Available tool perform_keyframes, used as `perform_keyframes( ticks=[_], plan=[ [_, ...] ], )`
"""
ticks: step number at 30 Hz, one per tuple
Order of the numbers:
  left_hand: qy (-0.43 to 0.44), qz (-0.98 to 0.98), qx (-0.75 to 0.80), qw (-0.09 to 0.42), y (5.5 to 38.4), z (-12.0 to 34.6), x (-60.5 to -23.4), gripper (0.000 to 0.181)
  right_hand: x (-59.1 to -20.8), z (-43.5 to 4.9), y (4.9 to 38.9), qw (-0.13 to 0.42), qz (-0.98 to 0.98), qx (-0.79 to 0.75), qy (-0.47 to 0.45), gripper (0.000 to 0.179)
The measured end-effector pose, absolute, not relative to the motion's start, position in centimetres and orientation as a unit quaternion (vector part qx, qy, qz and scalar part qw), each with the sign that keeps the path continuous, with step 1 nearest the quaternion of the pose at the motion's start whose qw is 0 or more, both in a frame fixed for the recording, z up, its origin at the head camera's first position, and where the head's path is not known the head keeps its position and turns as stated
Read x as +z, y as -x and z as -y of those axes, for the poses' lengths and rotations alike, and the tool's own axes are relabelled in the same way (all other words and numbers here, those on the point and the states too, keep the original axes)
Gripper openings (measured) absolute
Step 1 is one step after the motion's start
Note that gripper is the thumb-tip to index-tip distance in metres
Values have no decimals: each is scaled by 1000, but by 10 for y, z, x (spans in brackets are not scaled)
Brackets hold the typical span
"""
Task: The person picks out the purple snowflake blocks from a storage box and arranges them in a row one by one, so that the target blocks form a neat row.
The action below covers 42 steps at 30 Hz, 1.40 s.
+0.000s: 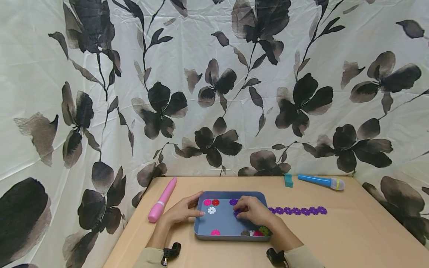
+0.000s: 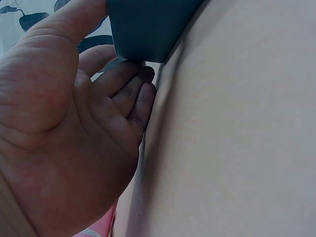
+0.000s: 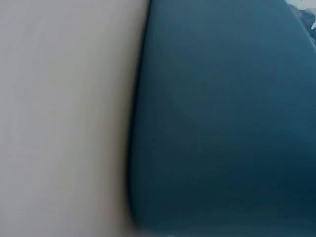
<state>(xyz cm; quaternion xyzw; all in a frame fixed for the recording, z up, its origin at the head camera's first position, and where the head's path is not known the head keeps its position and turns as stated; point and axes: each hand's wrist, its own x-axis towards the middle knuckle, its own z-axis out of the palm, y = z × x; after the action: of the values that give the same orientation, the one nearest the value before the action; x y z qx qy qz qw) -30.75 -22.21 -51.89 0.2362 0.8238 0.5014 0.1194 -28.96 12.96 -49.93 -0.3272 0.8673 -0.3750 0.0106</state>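
A shallow blue-grey tray stands on the table before me. My left hand holds its left side, thumb at the rim; in the left wrist view the other fingers curl beside the tray's wall. Over the middle of the tray, my right hand pinches a purple flower-shaped disc, partly hidden by the fingertips. Another purple flower disc lies just behind it. The right wrist view shows the tray's outer wall close up, without the hand.
In the tray lie pink, red, white and green flower discs. A row of purple discs extends right of the tray. Around it are a pink microphone, a blue microphone and a teal block.
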Motion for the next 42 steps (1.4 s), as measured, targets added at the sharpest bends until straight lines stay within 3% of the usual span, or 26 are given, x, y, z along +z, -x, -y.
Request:
perform_keyframes(
  ticks=[12,21,42],
  plan=[
    [-240,-830,491,114,307,222,-518,96,-493,-214,292,-63,-887,-426,167,31],
    [-245,-829,491,112,308,223,-518,96,-493,-284,285,-113,-910,-374,139,31],
    [-242,-828,493,115,308,222,-518,95,-488,-325,280,-124,-916,-366,106,30]
  ],
)
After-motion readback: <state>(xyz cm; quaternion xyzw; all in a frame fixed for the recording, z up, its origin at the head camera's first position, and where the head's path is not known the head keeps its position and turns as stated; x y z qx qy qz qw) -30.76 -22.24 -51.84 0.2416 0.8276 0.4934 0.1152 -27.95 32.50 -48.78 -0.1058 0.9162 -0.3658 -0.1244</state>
